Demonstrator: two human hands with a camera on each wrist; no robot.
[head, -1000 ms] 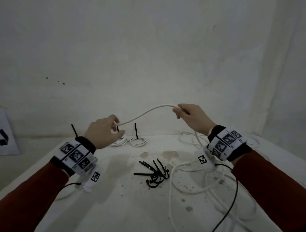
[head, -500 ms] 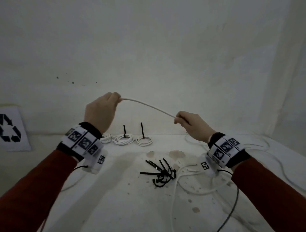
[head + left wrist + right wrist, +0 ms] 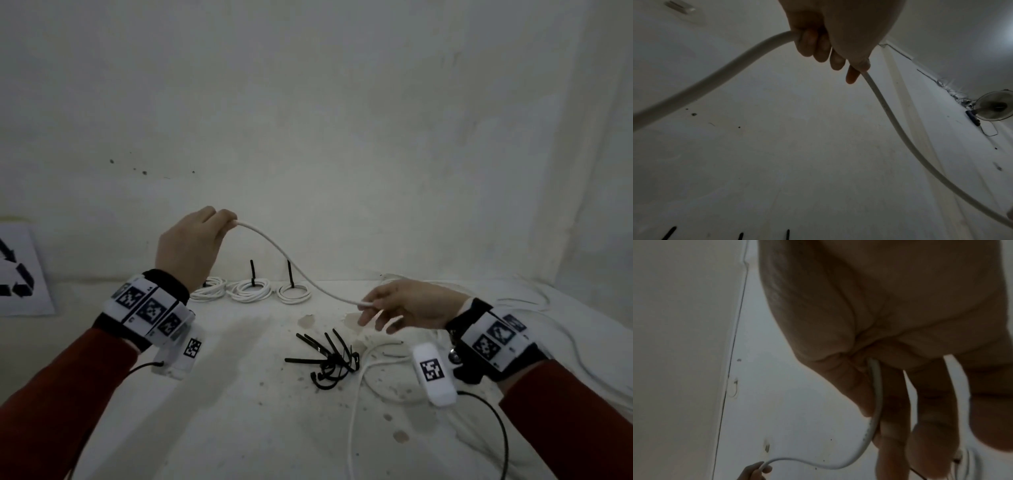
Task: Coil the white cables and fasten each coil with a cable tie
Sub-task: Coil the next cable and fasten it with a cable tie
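Since the earlier frame, our right hand [image 3: 414, 306] has dropped toward the table [image 3: 239, 428] and the white cable [image 3: 294, 270] now sags between both hands; our left hand [image 3: 191, 246] grips it high. Three tied coils [image 3: 251, 291] sit at the back, black cable ties [image 3: 329, 356] in the middle.

At the left wrist, fingers [image 3: 816, 45] curl round the cable [image 3: 719, 74].

At the right wrist, thumb and fingers [image 3: 894, 426] pinch the cable [image 3: 875, 395]. We judge coiling has just begun; next we bring a loop across to the left hand.
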